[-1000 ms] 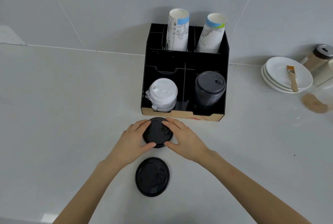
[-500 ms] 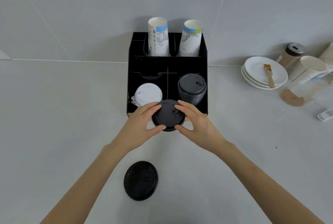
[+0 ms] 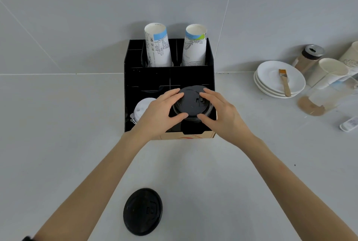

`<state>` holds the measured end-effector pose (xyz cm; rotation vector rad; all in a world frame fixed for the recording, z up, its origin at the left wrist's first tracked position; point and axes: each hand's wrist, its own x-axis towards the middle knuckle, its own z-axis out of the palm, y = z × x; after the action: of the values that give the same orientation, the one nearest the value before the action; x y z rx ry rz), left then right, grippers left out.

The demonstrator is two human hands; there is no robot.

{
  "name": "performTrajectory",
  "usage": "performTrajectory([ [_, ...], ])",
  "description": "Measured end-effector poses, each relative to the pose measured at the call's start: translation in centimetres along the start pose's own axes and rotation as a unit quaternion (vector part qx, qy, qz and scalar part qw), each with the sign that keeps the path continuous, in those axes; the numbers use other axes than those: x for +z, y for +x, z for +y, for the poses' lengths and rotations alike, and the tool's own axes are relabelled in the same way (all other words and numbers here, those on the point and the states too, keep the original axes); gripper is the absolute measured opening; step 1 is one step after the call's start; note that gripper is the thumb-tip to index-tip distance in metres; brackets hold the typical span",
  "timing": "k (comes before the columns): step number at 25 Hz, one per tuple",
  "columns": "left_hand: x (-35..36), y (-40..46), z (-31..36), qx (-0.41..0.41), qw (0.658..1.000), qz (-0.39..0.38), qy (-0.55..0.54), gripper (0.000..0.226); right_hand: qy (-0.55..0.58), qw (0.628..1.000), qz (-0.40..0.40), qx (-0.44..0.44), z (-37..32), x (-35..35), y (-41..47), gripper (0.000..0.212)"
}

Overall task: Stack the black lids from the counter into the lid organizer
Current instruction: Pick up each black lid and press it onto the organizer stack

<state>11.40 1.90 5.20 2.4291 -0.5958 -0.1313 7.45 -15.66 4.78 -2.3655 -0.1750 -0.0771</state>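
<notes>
Both hands hold one black lid (image 3: 190, 103) over the front right compartment of the black lid organizer (image 3: 135, 78), on top of the stack of black lids there. My left hand (image 3: 157, 113) grips its left edge and my right hand (image 3: 222, 114) grips its right edge. Whether the lid rests on the stack or hovers just above it is hidden by my fingers. A second black lid (image 3: 143, 211) lies flat on the counter near me, between my forearms. White lids (image 3: 142, 108) fill the front left compartment, partly behind my left hand.
Two stacks of printed paper cups (image 3: 157, 46) stand in the organizer's back row. To the right sit stacked white saucers (image 3: 271, 82) with a small brush (image 3: 284, 82), a shaker jar (image 3: 308, 57), a white cup (image 3: 329, 72) and a glass pitcher (image 3: 327, 93).
Both hands carried the black lid from the counter up and away from me to the organizer's front right compartment. The other lid stayed on the counter.
</notes>
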Motion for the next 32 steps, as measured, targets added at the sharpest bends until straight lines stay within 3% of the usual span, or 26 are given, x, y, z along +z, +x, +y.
performTrajectory([
  [21,2.3,4.8,-1.1,-0.01,0.998,-0.058,0.001,0.058,-0.068,0.996,-0.045,0.031,3.2,-0.6,3.3,0.053],
  [32,2.4,4.3,-1.1,-0.015,0.998,-0.056,0.013,0.061,-0.069,0.997,-0.003,0.045,2.9,0.4,2.2,0.053],
])
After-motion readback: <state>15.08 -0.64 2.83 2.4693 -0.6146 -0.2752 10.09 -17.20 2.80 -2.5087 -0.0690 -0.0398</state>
